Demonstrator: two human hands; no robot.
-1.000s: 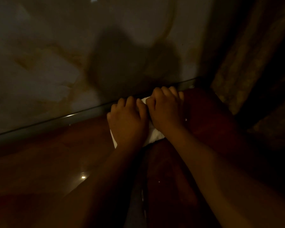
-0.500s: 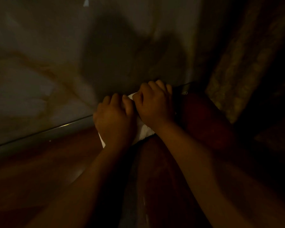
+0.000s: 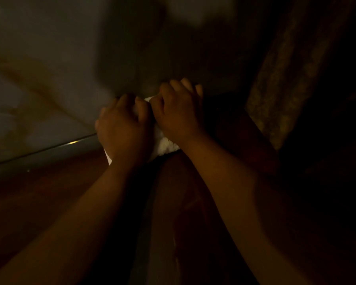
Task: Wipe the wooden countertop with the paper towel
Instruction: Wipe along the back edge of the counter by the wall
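The scene is very dark. A white paper towel (image 3: 165, 146) lies bunched on the reddish wooden countertop (image 3: 49, 182), close to the back wall. My left hand (image 3: 124, 128) grips its left part with curled fingers. Beside it, my right hand (image 3: 180, 112) grips the right part, knuckles up. The two hands touch each other and cover most of the towel; only a crumpled patch between the wrists and a corner under the left wrist show.
A pale marbled wall (image 3: 39, 89) rises behind the counter, with a thin metal strip (image 3: 49, 149) along its base. A patterned curtain or panel (image 3: 286, 89) stands at the right, dark beyond it. A seam (image 3: 148, 223) runs down the counter between my forearms.
Both hands with the towel have slid left along the back of the counter, away from the right corner, and the view has tilted up and blurred slightly.
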